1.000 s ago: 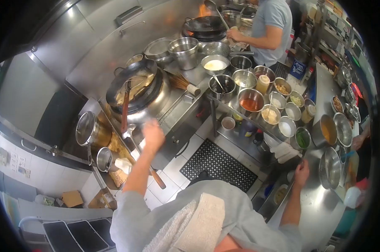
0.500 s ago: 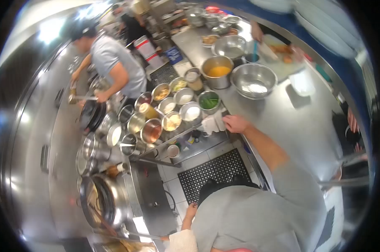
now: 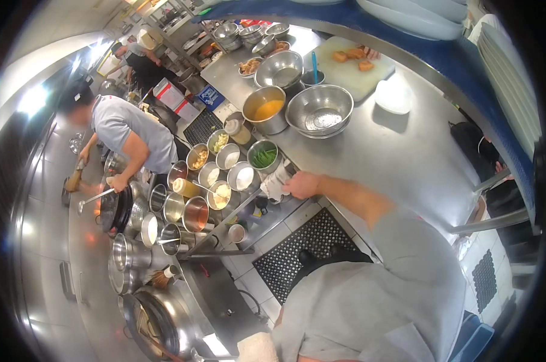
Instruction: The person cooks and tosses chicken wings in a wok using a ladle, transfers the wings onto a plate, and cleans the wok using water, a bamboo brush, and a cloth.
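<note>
My right hand (image 3: 302, 184) reaches forward with its fingers closed on a white cloth (image 3: 277, 183) at the end of the ingredient station. Just beyond the cloth stands a steel pot of green vegetables (image 3: 264, 158). A bowl of white powder or paste (image 3: 241, 177) is close by on the left. At the bottom of the view, a cream towel (image 3: 258, 348) lies against my left side. Only a sliver of skin shows there, so my left hand's fingers are hidden. A metal handle (image 3: 215, 357) runs beside the towel.
A co-worker (image 3: 134, 130) holds a ladle (image 3: 95, 201) at the stove on the left. A large wok (image 3: 158, 323) sits at lower left. On the right counter are a pot of orange liquid (image 3: 265, 110), a steel bowl (image 3: 319, 111) and a cutting board (image 3: 360, 84). A plate shelf (image 3: 375, 21) overhangs it.
The view has turned, so the counter and station sit further left. My right hand stays at the white cloth. My left hand has dropped from sight. A hand over the cutting board is gone.
</note>
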`<state>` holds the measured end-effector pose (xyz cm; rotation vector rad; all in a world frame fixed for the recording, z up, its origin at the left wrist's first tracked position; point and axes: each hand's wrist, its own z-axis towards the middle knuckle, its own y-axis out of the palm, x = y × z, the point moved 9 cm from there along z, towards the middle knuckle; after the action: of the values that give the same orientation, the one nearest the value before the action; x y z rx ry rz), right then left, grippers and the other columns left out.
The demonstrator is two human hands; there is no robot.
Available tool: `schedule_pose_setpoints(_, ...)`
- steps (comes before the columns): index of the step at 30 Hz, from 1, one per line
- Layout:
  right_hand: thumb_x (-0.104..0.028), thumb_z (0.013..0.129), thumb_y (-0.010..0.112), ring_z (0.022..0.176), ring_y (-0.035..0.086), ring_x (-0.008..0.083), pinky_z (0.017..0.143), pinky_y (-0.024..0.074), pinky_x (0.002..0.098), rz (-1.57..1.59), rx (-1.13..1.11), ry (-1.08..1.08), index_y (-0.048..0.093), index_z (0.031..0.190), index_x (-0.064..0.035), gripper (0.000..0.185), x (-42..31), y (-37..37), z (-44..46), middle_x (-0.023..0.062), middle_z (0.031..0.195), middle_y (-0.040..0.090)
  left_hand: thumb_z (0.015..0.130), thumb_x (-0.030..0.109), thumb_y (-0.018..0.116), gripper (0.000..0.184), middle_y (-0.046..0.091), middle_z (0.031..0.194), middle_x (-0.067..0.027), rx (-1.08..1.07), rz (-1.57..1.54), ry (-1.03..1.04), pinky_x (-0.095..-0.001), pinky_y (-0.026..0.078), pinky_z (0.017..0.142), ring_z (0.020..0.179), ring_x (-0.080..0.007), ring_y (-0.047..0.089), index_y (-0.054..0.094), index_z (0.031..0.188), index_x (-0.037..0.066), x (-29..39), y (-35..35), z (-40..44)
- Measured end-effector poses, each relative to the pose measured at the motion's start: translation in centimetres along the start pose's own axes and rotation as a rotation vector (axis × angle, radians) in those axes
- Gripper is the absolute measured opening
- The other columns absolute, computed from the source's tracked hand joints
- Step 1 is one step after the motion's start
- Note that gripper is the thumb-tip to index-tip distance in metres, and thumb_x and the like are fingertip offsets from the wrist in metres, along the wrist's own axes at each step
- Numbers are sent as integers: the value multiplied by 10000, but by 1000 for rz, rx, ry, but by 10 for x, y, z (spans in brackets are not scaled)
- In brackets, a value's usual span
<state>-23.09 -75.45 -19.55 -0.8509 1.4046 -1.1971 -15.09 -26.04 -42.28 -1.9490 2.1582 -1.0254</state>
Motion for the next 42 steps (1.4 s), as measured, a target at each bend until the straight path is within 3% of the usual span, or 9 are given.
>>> schedule_pose_setpoints(9, -261, 680, 735, 1051, 594, 299, 732, 557, 404, 1071, 178, 1252, 362, 1345, 9, 809, 56, 139, 5, 209, 1207, 554, 818, 259, 608, 410, 654, 944, -192, -60, -34, 1, -381, 493, 754, 848, -281, 628, 582, 1104, -34, -9, 21, 2)
schedule_pose_setpoints(12, -336, 718, 707, 1191, 498, 296, 983, 408, 382, 683, 280, 1050, 340, 1353, 5, 808, 90, 156, 43, 212, 1301, 483, 822, 256, 607, 402, 655, 939, -185, -92, -52, 3, -380, 494, 745, 839, -271, 628, 585, 1096, -38, -35, 43, 0)
schedule_pose_setpoints(16, -375, 734, 692, 868, 638, 310, 773, 482, 427, 668, 459, 938, 612, 970, 14, 461, 97, 130, 51, 206, 888, 656, 827, 251, 606, 393, 657, 932, -177, -180, -137, -83, -379, 494, 733, 827, -258, 628, 589, 1085, -44, -69, 83, 0)
schedule_pose_setpoints(24, -178, 651, 790, 757, 627, 265, 688, 508, 356, 490, 386, 650, 374, 1291, -20, 779, 40, 81, 24, 199, 1017, 553, 855, 113, 511, 157, 600, 742, -83, -204, -532, -154, -307, 482, 508, 641, -170, 584, 605, 954, 36, 19, 21, 81)
schedule_pose_setpoints(30, -118, 744, 680, 679, 591, 173, 598, 490, 281, 570, 459, 607, 488, 1228, -61, 523, 10, -25, -59, 128, 1022, 535, 849, 150, 547, 241, 649, 845, -118, -395, -860, 61, -298, 524, 572, 703, -186, 640, 571, 1068, 51, 136, -22, 246)
schedule_pose_setpoints(32, -117, 748, 659, 669, 591, 169, 566, 483, 282, 425, 472, 655, 524, 1179, -63, 455, 12, -29, -84, 112, 994, 542, 804, 146, 568, 54, 587, 714, -68, -453, -348, -80, -279, 413, 447, 549, -134, 533, 559, 817, 94, 159, -26, 317)
schedule_pose_setpoints(33, -117, 746, 652, 671, 591, 176, 555, 480, 286, 390, 476, 647, 539, 1154, -65, 427, 9, -30, -83, 106, 979, 545, 824, 182, 543, 132, 532, 641, -46, -347, -782, 114, -292, 324, 387, 482, -114, 450, 501, 711, 129, 185, -38, 337)
schedule_pose_setpoints(36, -84, 716, 647, 605, 558, 167, 540, 465, 289, 257, 511, 571, 564, 1094, -67, 388, 3, -38, -80, 93, 951, 551, 837, 306, 586, 267, 567, 918, -85, 126, -1315, -282, -365, 492, 699, 804, -187, 545, 541, 996, 96, 178, -57, 395)
schedule_pose_setpoints(42, -113, 692, 640, 688, 596, 251, 528, 482, 323, 159, 493, 541, 574, 1046, -75, 362, 1, -39, -78, 95, 931, 555, 808, 383, 586, 394, 498, 1172, -74, -160, -1797, -245, -466, 425, 897, 983, -220, 495, 514, 1105, 134, 198, -46, 461)
